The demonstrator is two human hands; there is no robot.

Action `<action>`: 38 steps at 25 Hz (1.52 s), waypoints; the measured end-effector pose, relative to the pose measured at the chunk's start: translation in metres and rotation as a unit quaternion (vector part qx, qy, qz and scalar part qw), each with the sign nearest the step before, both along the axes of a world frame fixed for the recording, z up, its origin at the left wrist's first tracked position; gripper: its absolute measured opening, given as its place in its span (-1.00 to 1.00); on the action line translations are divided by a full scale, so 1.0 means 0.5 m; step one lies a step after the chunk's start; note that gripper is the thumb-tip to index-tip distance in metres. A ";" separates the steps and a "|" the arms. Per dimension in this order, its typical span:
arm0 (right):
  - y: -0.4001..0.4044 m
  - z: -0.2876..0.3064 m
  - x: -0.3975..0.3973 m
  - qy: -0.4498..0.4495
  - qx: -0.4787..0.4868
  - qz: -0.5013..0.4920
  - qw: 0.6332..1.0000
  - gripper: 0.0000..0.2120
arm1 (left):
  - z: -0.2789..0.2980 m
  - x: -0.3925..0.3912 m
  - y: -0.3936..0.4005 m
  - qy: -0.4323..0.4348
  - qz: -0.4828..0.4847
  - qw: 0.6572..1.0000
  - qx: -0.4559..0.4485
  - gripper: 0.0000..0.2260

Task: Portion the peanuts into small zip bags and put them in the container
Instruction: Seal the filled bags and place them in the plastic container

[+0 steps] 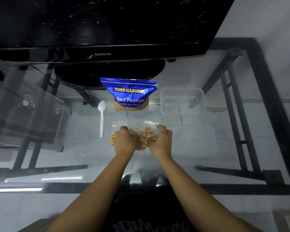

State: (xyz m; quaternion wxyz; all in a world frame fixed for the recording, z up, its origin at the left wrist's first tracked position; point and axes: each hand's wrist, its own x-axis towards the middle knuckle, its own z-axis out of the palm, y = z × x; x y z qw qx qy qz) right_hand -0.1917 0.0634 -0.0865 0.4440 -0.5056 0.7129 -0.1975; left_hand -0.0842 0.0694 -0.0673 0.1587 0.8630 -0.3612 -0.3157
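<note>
**Both hands gather peanut-filled zip bags on a glass table**

A glass table (233, 148) with a black frame fills the view. At its far edge stands a black Samsung monitor (107, 30) on a round black base. The landmark here is the blue peanut bag (130, 94), printed "Tong Garden" and "Salted Peanuts", which stands just in front of the monitor's base, with nuts showing through a window at its foot.

To the right of the peanut bag, a little apart from it, sits a clear plastic container (182, 101), open at the top and with nothing visible inside. To the left of the peanut bag, near it, a white plastic spoon (101, 118) lies flat, bowl toward the monitor and handle toward the person.

Nearer the person than the peanut bag, on the glass, lies a cluster of small clear zip bags (141, 136) holding peanuts; how many bags there are cannot be told. The left hand (124, 139) curls over the left side of the cluster and grips it. The right hand (161, 141) grips the right side, fingers bent round the plastic. Both forearms reach in from the near edge.
</note>
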 end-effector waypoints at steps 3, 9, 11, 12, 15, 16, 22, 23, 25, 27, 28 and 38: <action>0.011 -0.010 -0.001 0.030 -0.019 0.025 0.999 -0.57 | -0.001 -0.006 0.009 0.017 -0.029 0.999 -0.034 -0.75; 0.039 -0.018 0.007 0.011 -0.108 0.028 0.994 -0.61 | -0.007 0.011 0.019 0.040 -0.053 0.995 -0.077 -0.72; 0.047 -0.014 0.003 -0.027 -0.122 -0.002 0.992 -0.59 | -0.002 0.014 0.024 0.065 -0.053 0.992 -0.098 -0.74; 0.052 -0.009 -0.005 -0.053 -0.128 -0.021 0.990 -0.59 | 0.003 0.012 0.028 0.086 -0.052 0.989 -0.108 -0.75; 0.044 0.027 -0.055 -0.113 -0.142 -0.070 0.981 -0.59 | 0.031 -0.013 0.018 0.158 -0.062 0.977 -0.131 -0.78; 0.032 0.041 -0.078 -0.119 -0.145 -0.081 0.979 -0.59 | 0.041 -0.031 0.002 0.172 -0.074 0.973 -0.136 -0.78; -0.136 0.095 -0.222 -0.088 -0.199 -0.090 0.972 -0.60 | 0.091 -0.173 -0.172 0.184 -0.112 0.961 -0.172 -0.80; -0.171 0.095 -0.237 -0.074 -0.201 -0.080 0.974 -0.60 | 0.097 -0.190 -0.203 0.169 -0.106 0.964 -0.174 -0.82; -0.229 0.082 -0.254 -0.034 -0.193 -0.038 0.980 -0.59 | 0.092 -0.212 -0.251 0.154 -0.077 0.972 -0.159 -0.86; -0.262 0.063 -0.254 0.019 -0.157 0.019 0.987 -0.58 | 0.068 -0.223 -0.274 0.150 -0.047 0.981 -0.113 -0.92; -0.269 0.051 -0.252 0.048 -0.135 0.045 0.989 -0.58 | 0.053 -0.225 -0.277 0.149 -0.039 0.984 -0.090 -0.94; -0.296 0.017 -0.232 0.217 -0.030 0.172 0.960 -0.60 | 0.011 -0.225 -0.269 -0.096 -0.178 0.979 0.019 -0.80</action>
